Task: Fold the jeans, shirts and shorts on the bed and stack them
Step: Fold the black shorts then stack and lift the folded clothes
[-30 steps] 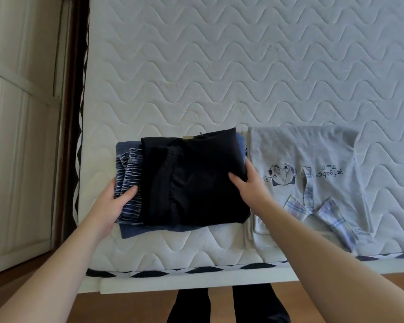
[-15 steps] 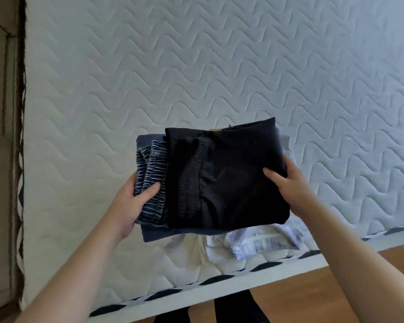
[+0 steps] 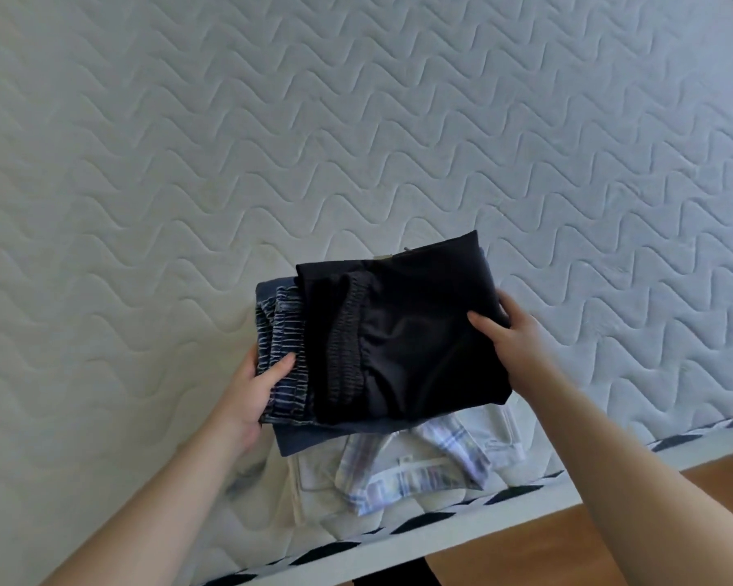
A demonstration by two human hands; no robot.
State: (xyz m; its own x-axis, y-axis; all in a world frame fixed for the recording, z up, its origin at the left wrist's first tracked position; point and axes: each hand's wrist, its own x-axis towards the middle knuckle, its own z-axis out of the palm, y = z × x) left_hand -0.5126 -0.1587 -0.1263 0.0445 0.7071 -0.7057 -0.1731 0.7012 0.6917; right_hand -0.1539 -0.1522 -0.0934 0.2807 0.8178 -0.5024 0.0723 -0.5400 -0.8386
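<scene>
**Folded pile carried over the grey shirt, ready to be set down**

Both hands grip one folded pile from opposite sides. The left hand [image 3: 252, 395], at 9 o'clock of the pile, has its thumb curled over the striped blue shorts [image 3: 283, 353] and its fingers out of sight beneath. The right hand [image 3: 510, 336], at 3 o'clock, pinches the edge of the black shorts [image 3: 407, 332], which lie on top. A dark blue folded garment [image 3: 310, 439], probably jeans, forms the bottom layer.

At 6 o'clock of the pile, partly hidden beneath it, a pale grey shirt with a plaid collar [image 3: 420, 463] lies folded near the mattress [image 3: 356, 120] edge.

The step in hand appears to be stacking: joining the pile with the shirt. The next move likely calls for lowering the pile squarely onto the shirt, keeping it level so the layers don't slide, then letting go on both sides.
</scene>
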